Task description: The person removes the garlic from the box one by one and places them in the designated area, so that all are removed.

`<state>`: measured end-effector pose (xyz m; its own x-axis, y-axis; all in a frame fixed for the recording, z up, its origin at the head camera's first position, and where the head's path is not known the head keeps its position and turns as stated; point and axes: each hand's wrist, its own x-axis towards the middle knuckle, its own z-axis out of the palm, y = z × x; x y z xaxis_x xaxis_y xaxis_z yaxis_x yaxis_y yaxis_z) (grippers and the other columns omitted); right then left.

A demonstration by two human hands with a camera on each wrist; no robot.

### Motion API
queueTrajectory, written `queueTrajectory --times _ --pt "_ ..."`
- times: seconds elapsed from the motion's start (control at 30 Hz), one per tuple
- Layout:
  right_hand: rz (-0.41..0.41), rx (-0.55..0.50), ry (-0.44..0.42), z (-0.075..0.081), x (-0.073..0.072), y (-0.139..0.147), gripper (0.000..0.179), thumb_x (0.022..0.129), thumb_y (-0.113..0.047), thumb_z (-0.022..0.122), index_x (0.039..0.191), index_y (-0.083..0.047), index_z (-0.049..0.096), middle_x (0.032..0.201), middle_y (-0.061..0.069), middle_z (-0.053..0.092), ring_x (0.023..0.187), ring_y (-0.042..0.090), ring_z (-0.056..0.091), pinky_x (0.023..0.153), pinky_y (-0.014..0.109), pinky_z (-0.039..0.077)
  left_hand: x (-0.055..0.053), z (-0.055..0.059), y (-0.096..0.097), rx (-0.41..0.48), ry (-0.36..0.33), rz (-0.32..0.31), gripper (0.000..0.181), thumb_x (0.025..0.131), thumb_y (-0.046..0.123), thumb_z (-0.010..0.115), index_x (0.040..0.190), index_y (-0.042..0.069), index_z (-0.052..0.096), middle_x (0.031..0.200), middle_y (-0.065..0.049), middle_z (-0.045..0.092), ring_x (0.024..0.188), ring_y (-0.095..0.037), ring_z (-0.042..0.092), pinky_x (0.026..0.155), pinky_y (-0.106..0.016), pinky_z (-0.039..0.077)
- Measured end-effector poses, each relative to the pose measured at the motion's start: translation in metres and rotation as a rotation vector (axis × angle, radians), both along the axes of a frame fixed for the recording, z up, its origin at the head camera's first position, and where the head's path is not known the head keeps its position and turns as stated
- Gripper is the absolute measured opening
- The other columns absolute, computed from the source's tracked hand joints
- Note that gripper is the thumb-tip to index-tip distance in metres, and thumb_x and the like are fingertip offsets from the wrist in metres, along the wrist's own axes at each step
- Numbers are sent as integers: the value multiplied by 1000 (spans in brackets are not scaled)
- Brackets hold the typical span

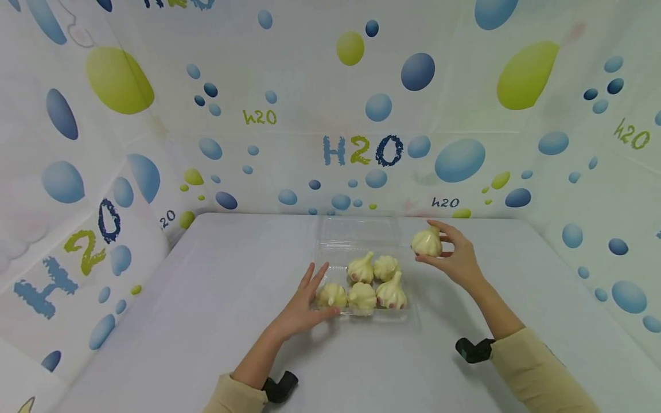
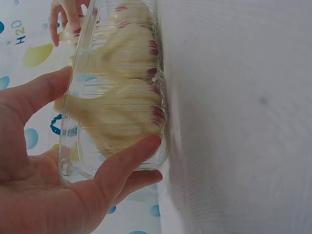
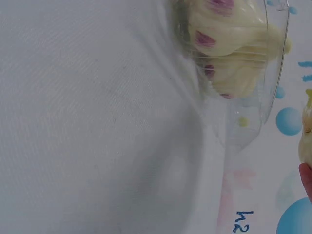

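A clear plastic container (image 1: 408,314) stands on the table with its lid (image 1: 356,231) folded back behind it. Several garlic bulbs (image 1: 361,296) sit inside, three along the front and two behind. My left hand (image 1: 302,307) grips the container's left end, thumb across the front wall and fingers spread at the side. The left wrist view shows purple-marked garlic bulbs (image 2: 122,107) through the ribbed wall. Above and right of the container, my right hand (image 1: 457,255) pinches another garlic bulb (image 1: 427,242) between thumb and fingers. Only a fingertip (image 3: 305,178) and part of that bulb show in the right wrist view.
A white-covered table (image 1: 232,258) extends on both sides of the container. Behind it rises a backdrop (image 1: 310,74) printed with blue and green drops. Black wrist-worn devices (image 1: 281,387) stick out below both sleeves.
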<state>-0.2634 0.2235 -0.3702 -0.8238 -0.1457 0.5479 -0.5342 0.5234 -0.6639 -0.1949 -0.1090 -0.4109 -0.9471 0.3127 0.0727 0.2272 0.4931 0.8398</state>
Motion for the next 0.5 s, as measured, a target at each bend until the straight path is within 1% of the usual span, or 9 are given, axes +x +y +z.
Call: queueTrajectory --times 0.07,0.17,0.27,0.4,0.5 --pt "-12 4 -15 -2 -1 3 74 64 -6 83 130 -8 50 126 14 49 96 32 54 62 19 49 0 0 0 -6 1 1 87 79 32 71 147 25 18 152 -15 -3 131 -44 20 96 -62 26" --pt "-23 17 -25 -5 -3 6 73 65 -7 83 130 -8 50 127 16 48 96 33 54 63 30 52 0 1 0 -14 -1 5 87 79 32 71 147 27 18 152 -15 -3 134 -43 14 96 -65 24" --pt "-31 30 -35 -8 -5 9 72 65 -8 83 129 -6 50 125 17 49 95 34 54 63 39 52 1 2 0 -21 -2 8 87 79 32 71 147 27 17 152 -14 -3 135 -42 9 95 -66 21" --pt "-34 44 -50 -13 -8 12 70 64 -7 83 126 -5 50 124 19 49 95 38 55 63 40 53 0 1 0 -21 -7 7 87 79 33 71 147 28 17 152 -14 -3 135 -42 9 95 -67 21" --pt "-32 47 -60 -17 -12 14 71 63 -7 84 125 -5 50 123 21 49 96 40 55 64 45 52 0 1 0 -19 -8 5 87 79 33 71 147 28 17 152 -14 -3 135 -42 9 95 -67 21"
